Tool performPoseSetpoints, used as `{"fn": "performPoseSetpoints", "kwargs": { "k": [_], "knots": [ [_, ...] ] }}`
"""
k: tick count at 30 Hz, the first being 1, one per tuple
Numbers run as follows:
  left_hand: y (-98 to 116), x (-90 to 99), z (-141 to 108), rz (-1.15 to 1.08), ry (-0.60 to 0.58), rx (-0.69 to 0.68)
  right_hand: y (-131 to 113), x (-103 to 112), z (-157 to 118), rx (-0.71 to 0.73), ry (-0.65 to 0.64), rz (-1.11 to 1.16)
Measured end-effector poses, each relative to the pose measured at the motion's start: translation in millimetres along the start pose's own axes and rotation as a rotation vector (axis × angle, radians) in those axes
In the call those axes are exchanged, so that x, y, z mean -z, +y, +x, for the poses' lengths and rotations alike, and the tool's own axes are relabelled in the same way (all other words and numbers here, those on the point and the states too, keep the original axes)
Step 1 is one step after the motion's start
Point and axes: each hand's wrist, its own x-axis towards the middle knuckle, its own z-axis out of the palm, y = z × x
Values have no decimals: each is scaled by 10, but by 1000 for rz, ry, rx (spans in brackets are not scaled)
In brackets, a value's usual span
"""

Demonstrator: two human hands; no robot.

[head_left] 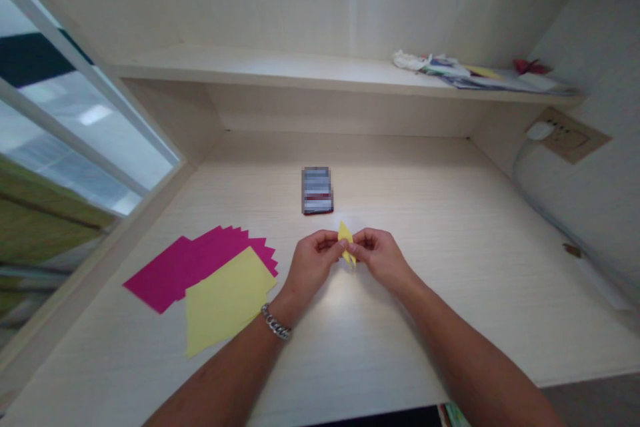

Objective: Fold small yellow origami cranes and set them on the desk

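A small piece of folded yellow paper (345,233) with a pointed top is pinched between both hands over the middle of the desk. My left hand (315,255) grips its left side, thumb in front. From the other side my right hand (379,252) holds the right edge between thumb and fingers. Two narrow tips of the paper poke out below the thumbs. Left of my left hand lie yellow paper sheets (225,300), partly over a fanned stack of magenta paper sheets (200,263).
A phone (317,191), its screen blurred, lies behind my hands. The desk (440,200) has a raised shelf (280,68) at the back, with papers (480,77) at its right. A cable (530,193) runs from the wall socket (575,135). A window (75,93) borders the left.
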Motion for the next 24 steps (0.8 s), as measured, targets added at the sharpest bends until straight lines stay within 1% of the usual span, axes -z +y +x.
{"fn": "performPoseSetpoints", "kwargs": {
  "k": [2,4,7,10,14,17,21,24],
  "knots": [
    [20,8,-5,34,11,-19,-14,-3,-14,8,-8,-1],
    [37,13,-6,45,61,-27,-24,-22,-28,-5,-33,16],
    [46,11,-2,-10,90,-12,-38,-51,-36,-45,-49,-19],
    [34,14,1,-45,59,10,-69,-46,-27,-77,11,15],
    [5,38,-5,38,-15,36,-118,9,-8,-100,87,203],
    [19,49,-12,77,-79,54,-141,63,-4,-69,47,210],
    [83,36,-21,15,-143,45,-161,121,-15,-55,-53,72],
    [94,15,-28,45,-149,44,-164,127,-23,-55,-74,56]
  ]
}}
